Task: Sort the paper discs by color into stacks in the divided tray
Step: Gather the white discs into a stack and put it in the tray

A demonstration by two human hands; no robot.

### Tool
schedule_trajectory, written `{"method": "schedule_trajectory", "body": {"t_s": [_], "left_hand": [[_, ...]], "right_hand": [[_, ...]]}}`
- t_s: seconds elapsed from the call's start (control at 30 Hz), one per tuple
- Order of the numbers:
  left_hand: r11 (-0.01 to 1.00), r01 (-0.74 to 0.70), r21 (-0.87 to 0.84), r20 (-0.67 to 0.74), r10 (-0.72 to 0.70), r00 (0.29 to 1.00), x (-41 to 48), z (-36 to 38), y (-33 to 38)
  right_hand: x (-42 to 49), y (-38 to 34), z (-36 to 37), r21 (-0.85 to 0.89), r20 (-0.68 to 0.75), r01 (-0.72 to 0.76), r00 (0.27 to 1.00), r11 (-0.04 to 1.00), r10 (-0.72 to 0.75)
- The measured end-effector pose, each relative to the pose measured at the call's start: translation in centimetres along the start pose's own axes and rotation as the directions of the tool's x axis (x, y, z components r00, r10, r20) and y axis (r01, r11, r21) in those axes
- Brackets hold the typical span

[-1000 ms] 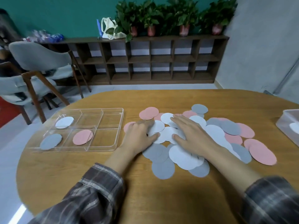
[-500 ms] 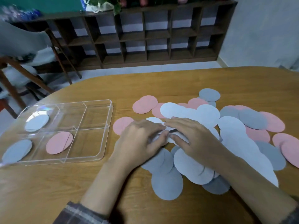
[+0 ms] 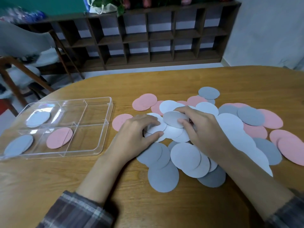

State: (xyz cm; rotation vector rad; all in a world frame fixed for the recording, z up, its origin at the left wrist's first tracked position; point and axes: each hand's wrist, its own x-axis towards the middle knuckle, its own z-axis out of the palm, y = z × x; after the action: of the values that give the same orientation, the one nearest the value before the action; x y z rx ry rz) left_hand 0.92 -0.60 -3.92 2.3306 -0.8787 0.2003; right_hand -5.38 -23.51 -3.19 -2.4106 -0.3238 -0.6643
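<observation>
A heap of pink, white and grey paper discs (image 3: 230,127) covers the middle and right of the wooden table. My right hand (image 3: 202,130) pinches a grey disc (image 3: 172,119) by its edge, lifted slightly above the heap. My left hand (image 3: 138,135) presses down on white discs (image 3: 158,127) beside it, thumb and fingers curled on them. The clear divided tray (image 3: 98,129) lies to the left. It holds a white disc (image 3: 38,118) at far left, a grey disc (image 3: 19,145) at near left and a pink disc (image 3: 59,137) in the near middle compartment.
The round wooden table (image 3: 49,178) ends close behind the tray. Chairs (image 3: 24,51) stand at the far left and a dark cubby shelf (image 3: 148,35) runs along the back wall. Plaid sleeves (image 3: 74,211) fill the near edge.
The view has dropped and closed in on the table. My right hand has lifted a grey disc out of the heap between thumb and fingers; my left hand stays on the white discs.
</observation>
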Motion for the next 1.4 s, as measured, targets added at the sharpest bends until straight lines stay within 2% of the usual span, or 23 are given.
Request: {"method": "schedule_trajectory", "body": {"t_s": [0.13,0.3,0.47,0.6,0.77,0.9,0.97,1.03,1.13,1.27,1.4], "left_hand": [[1.000,-0.024,0.008,-0.041,0.024,0.999,-0.1,-0.2,0.5],[0.994,-0.103,0.046,-0.198,0.111,0.974,-0.3,-0.8,1.2],[0.992,-0.088,-0.090,-0.331,0.054,0.942,-0.3,-1.1,1.9],[0.977,-0.059,-0.206,-0.345,-0.016,0.938,-0.3,-0.7,2.1],[0.943,0.049,-0.330,-0.287,-0.150,0.946,-0.3,0.0,2.2],[0.920,0.090,-0.381,-0.265,-0.202,0.943,-0.2,0.1,2.3],[0.919,0.093,-0.383,-0.257,-0.202,0.945,-0.2,0.0,2.4],[0.935,0.076,-0.347,-0.257,-0.173,0.951,-0.1,-0.1,2.4],[0.983,0.071,-0.171,-0.226,-0.109,0.968,-0.1,-0.2,1.6],[0.982,0.186,-0.039,-0.036,-0.188,0.982,-0.1,-0.3,0.6],[0.982,0.191,-0.005,-0.052,-0.191,0.980,-0.2,-0.4,0.8]], "right_hand": [[0.1,-0.1,-0.1,0.031,-0.002,-0.026,1.000,0.999,0.026],[0.0,-0.1,0.0,0.042,-0.057,-0.107,0.992,0.993,0.110],[-0.1,-0.6,0.1,0.107,-0.057,-0.161,0.984,0.981,0.168],[-0.3,-1.7,0.1,0.176,-0.023,-0.089,0.995,0.980,0.094],[-0.3,-2.0,-0.1,0.185,-0.005,-0.094,0.995,0.978,0.096],[-0.2,-2.1,-0.2,0.252,0.039,-0.100,0.995,0.963,0.093],[-0.2,-2.2,0.0,0.211,0.042,-0.076,0.997,0.974,0.068],[-0.2,-2.0,0.3,0.109,0.035,-0.034,0.999,0.993,0.031],[-0.3,-1.5,0.3,0.051,0.007,-0.038,0.999,0.998,0.037],[-0.2,-1.2,0.0,0.051,-0.010,-0.104,0.994,0.993,0.105],[-0.3,-0.9,0.0,-0.012,-0.022,-0.158,0.987,0.987,0.158]]}}
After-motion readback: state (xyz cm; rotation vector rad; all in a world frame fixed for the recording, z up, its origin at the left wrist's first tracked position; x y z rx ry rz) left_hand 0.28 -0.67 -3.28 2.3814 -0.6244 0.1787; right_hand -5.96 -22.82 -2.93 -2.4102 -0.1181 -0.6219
